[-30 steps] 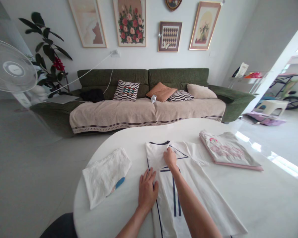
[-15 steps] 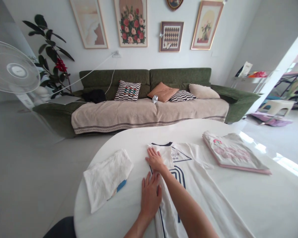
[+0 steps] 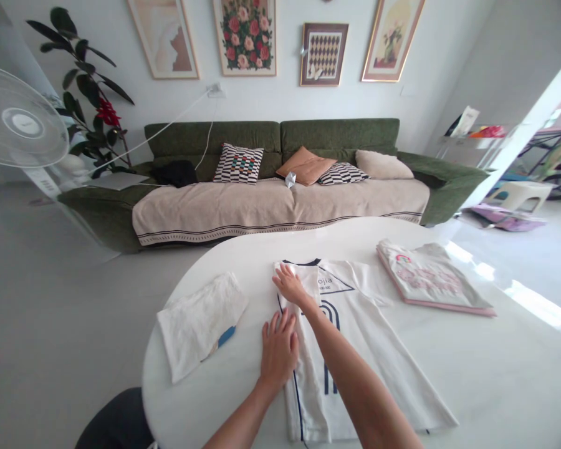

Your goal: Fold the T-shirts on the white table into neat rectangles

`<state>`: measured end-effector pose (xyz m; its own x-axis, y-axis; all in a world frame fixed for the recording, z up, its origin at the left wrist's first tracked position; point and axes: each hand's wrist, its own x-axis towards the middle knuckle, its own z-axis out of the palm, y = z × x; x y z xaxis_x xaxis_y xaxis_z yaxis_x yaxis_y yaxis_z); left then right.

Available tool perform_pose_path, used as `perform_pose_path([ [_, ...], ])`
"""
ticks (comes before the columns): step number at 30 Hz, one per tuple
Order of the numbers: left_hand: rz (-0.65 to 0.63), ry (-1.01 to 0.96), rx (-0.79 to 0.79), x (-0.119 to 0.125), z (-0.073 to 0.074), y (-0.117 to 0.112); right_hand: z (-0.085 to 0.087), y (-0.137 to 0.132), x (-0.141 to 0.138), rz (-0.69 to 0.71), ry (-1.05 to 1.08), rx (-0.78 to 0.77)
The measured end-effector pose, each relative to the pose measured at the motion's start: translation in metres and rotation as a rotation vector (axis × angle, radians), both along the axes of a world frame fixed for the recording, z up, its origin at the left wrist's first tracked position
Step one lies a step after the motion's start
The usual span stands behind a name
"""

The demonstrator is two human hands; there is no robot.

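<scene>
A white T-shirt (image 3: pixel 369 349) with dark blue trim and print lies on the table, its left side and sleeve folded inward over the front. My right hand (image 3: pixel 290 285) rests flat on the folded sleeve near the collar, fingers spread. Below it, my left hand (image 3: pixel 279 349) lies flat along the shirt's folded left edge, its fingers also apart. The right forearm crosses over the shirt and covers part of the print. Neither hand grips anything.
On the white table (image 3: pixel 206 411), a folded white garment (image 3: pixel 201 324) lies at left and a folded stack of clothes (image 3: pixel 430 277) at right. Beyond stands a green sofa (image 3: pixel 336 140) with cushions. A fan (image 3: pixel 23 121) is at far left.
The view has tilted down slightly, so more of the shirt's lower hem shows. Both hands stay flat on the shirt in nearly the same places.
</scene>
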<state>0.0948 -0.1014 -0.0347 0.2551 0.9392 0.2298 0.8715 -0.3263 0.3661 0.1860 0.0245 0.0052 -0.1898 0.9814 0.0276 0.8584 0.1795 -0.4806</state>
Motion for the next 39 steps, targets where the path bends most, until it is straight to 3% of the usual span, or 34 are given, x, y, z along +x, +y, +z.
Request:
perform_pose_path([
  [3, -0.025, -0.002, 0.005, -0.001, 0.000, -0.001, -0.002, -0.073, 0.021, -0.005, 0.033, 0.042],
  [7, -0.035, -0.038, 0.019, -0.001, -0.001, -0.002, -0.023, -0.179, 0.041, -0.174, 0.121, 0.069],
  [11, -0.035, -0.113, 0.033, 0.000, -0.002, 0.001, -0.037, -0.236, 0.035, -0.300, 0.203, 0.049],
  [15, -0.053, -0.259, -0.003, -0.008, 0.001, -0.011, -0.035, -0.243, 0.026, -0.373, 0.193, 0.054],
  [18, -0.115, -0.357, -0.083, -0.021, 0.005, -0.044, -0.033, -0.240, 0.029, -0.362, 0.248, 0.034],
  [22, -0.250, -0.329, -0.150, -0.041, 0.008, -0.098, -0.034, -0.239, 0.031, -0.375, 0.230, 0.030],
  [25, -0.314, -0.267, -0.145, -0.049, 0.007, -0.118, -0.036, -0.240, 0.028, -0.421, 0.211, 0.043],
  [35, -0.335, -0.198, -0.059, -0.049, 0.014, -0.119, -0.041, -0.252, 0.030, -0.313, 0.230, 0.215],
  [39, -0.220, -0.223, 0.065, -0.023, 0.026, -0.083, -0.040, -0.255, 0.028, -0.288, 0.234, 0.231],
])
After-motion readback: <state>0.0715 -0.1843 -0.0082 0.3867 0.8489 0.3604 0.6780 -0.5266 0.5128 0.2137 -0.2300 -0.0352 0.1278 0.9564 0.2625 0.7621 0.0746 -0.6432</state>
